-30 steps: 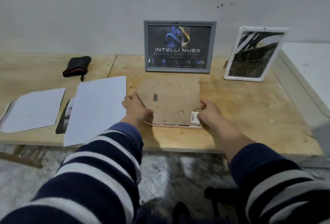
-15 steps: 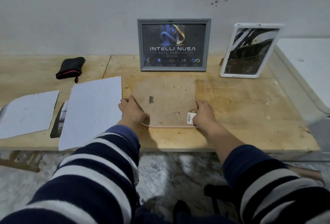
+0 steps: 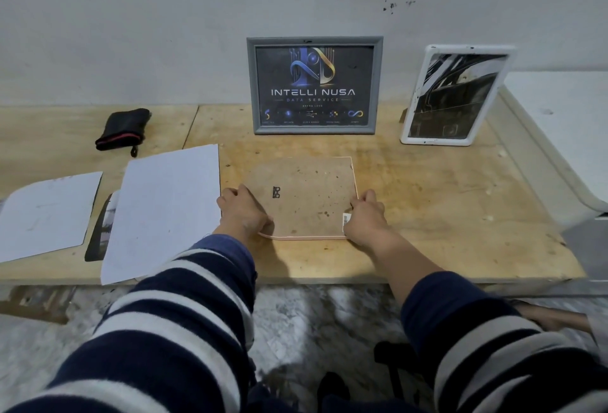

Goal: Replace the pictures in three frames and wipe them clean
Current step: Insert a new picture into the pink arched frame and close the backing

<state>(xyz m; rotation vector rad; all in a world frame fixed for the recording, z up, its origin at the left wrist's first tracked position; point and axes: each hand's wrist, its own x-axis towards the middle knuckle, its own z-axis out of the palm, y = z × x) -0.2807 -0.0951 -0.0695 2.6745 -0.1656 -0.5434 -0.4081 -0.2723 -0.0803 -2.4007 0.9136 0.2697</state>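
A pink-edged picture frame [image 3: 306, 198] lies face down on the wooden table [image 3: 444, 215], its brown backing board up. My left hand [image 3: 243, 213] grips the frame's near-left corner and my right hand [image 3: 365, 218] grips its near-right corner by a barcode sticker. A grey frame [image 3: 314, 85] with a dark logo picture leans against the wall behind it. A white frame [image 3: 455, 95] with a dark picture leans at the back right. Two white sheets [image 3: 164, 212] [image 3: 49, 212] lie to the left, and a dark print [image 3: 102, 231] shows between them.
A folded black cloth with a red edge [image 3: 123, 129] lies at the back left of the table. A white surface [image 3: 566, 129] adjoins the table on the right. Marbled floor shows below the table's front edge.
Both hands keep their hold on the face-down frame's near corners. The frame looks to have settled flatter on the table, and the view has shifted slightly.
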